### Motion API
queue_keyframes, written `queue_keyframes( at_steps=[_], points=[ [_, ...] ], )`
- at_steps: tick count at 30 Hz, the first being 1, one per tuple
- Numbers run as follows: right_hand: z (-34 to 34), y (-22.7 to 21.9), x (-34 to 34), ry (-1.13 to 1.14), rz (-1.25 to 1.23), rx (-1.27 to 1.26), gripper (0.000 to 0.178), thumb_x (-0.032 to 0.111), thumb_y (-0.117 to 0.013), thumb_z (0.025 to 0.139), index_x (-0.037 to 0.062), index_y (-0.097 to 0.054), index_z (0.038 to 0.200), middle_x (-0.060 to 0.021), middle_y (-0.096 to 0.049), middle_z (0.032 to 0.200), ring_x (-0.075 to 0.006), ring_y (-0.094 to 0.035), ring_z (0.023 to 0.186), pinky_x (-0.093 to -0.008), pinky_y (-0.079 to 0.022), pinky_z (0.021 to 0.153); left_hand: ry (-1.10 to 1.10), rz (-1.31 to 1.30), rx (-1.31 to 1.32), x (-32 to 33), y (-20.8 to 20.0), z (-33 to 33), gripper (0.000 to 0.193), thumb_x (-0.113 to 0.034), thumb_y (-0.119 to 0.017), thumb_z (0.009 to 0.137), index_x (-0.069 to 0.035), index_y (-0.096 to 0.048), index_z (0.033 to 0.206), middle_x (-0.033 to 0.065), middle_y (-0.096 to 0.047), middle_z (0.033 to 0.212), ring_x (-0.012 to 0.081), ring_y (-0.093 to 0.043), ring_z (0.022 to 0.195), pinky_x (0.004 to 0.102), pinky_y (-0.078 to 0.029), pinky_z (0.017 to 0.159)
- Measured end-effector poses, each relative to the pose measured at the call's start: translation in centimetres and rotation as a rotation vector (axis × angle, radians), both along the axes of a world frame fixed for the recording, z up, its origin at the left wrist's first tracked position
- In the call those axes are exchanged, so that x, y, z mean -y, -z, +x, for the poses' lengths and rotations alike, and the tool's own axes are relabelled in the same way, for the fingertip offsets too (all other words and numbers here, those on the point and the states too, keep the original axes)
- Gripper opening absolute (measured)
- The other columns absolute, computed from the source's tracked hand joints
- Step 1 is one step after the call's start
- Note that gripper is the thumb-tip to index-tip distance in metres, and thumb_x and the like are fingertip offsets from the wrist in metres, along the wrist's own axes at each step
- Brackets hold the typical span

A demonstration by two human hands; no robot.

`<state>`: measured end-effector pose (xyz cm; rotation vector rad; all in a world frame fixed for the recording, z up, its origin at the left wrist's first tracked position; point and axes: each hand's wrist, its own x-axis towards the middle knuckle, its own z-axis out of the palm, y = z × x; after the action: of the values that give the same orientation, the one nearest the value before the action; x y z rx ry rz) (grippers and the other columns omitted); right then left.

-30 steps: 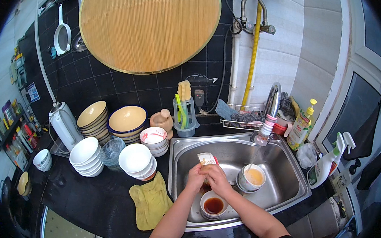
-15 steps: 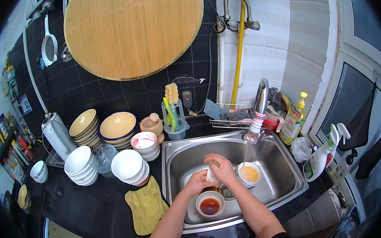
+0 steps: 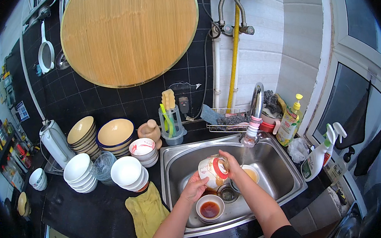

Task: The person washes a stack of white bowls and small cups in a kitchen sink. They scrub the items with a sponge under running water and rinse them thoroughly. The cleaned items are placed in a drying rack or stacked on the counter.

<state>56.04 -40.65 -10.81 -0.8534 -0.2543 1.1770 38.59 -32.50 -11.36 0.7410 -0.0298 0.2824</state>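
Cup (image 3: 213,172): white with a red rim and pale pattern, tilted on its side, held over the middle of the steel sink (image 3: 282,174). It is gripped from both sides. The left hand (image 3: 194,187) is closed under and against its base end; the right hand (image 3: 230,162) is wrapped over its rim end, fingers curled on the cup. Both hands are clamped on the cup.

Directly below the cup, the drain (image 3: 227,192) is seen in the sink floor. A small white bowl with dark red sauce (image 3: 210,208) rests on the sink floor near the front wall, just below the left wrist. A second bowl holding yellowish liquid (image 3: 250,173) sits behind the right forearm, partly hidden. The tap (image 3: 254,114) is mounted at the back rim, its spout pointing down toward the sink; whether water is running cannot be told.

On the black bench (image 3: 91,210) left of the sink, a yellow cloth (image 3: 147,210) lies just beside the sink edge. Stacks of white bowls (image 3: 128,173) stand behind it, with larger cream bowls (image 3: 114,133) further back and a white kettle (image 3: 54,142) at the far left. A round wooden board (image 3: 127,35) hangs on the tiled wall. A spray bottle (image 3: 319,154) stands to the right of the sink.
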Motion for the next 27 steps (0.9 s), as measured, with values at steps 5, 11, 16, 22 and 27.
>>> queue_keyframes(
  at_steps=[5, 11, 16, 22, 27],
  points=[
    [-3.1, 1.9, 0.1, 0.248, 0.045, -0.120, 0.055, 0.046, -0.041, 0.087, -0.0004, -0.047, 0.116, -0.0166, -0.053, 0.118, -0.0286, -0.051, 0.109, -0.0396, -0.037, 0.096, -0.132, -0.134, 0.006, 0.0, 0.2, 0.4, 0.046, -0.003, -0.057, 0.081, -0.005, -0.039, 0.124, 0.0096, -0.050, 0.121, 0.0218, -0.048, 0.112, 0.0373, -0.038, 0.096],
    [-9.1, 2.6, -1.2, 0.377, -0.076, -0.205, 0.055, 0.056, -0.023, 0.090, 0.0138, -0.046, 0.117, -0.0094, -0.054, 0.110, -0.0260, -0.055, 0.092, -0.0408, -0.047, 0.073, -0.337, 0.024, -0.025, 0.3, 0.8, 1.4, 0.040, 0.000, -0.057, 0.080, -0.003, -0.044, 0.118, 0.0098, -0.054, 0.115, 0.0207, -0.053, 0.106, 0.0345, -0.042, 0.092],
    [-8.9, 1.7, -0.4, 0.255, -0.111, -0.215, 0.050, 0.051, -0.024, 0.092, 0.0136, -0.048, 0.114, -0.0086, -0.056, 0.104, -0.0261, -0.057, 0.086, -0.0411, -0.049, 0.070, -0.382, 0.378, -0.162, 1.4, 0.7, 1.3, 0.030, 0.004, -0.056, 0.079, 0.000, -0.050, 0.108, 0.0088, -0.062, 0.099, 0.0157, -0.061, 0.084, 0.0273, -0.049, 0.074],
    [-3.4, 1.2, 5.6, 0.155, -0.208, -0.078, 0.035, 0.034, -0.035, 0.092, 0.0086, -0.052, 0.109, -0.0110, -0.058, 0.101, -0.0283, -0.057, 0.091, -0.0448, -0.049, 0.076, -0.294, 1.178, -0.299, 4.4, 0.1, 2.3, 0.021, 0.000, -0.059, 0.076, 0.000, -0.057, 0.097, 0.0112, -0.064, 0.082, 0.0151, -0.062, 0.074, 0.0281, -0.048, 0.065],
    [3.1, 4.4, 11.1, 0.205, -0.225, -0.019, 0.034, 0.028, -0.039, 0.089, 0.0046, -0.052, 0.110, -0.0153, -0.059, 0.102, -0.0287, -0.061, 0.087, -0.0429, -0.055, 0.067, -0.269, 1.672, -0.203, 7.5, -2.0, 6.7, 0.019, -0.008, -0.059, 0.076, -0.008, -0.057, 0.095, 0.0193, -0.059, 0.082, 0.0381, -0.058, 0.077, 0.0407, -0.047, 0.066]
  ],
)
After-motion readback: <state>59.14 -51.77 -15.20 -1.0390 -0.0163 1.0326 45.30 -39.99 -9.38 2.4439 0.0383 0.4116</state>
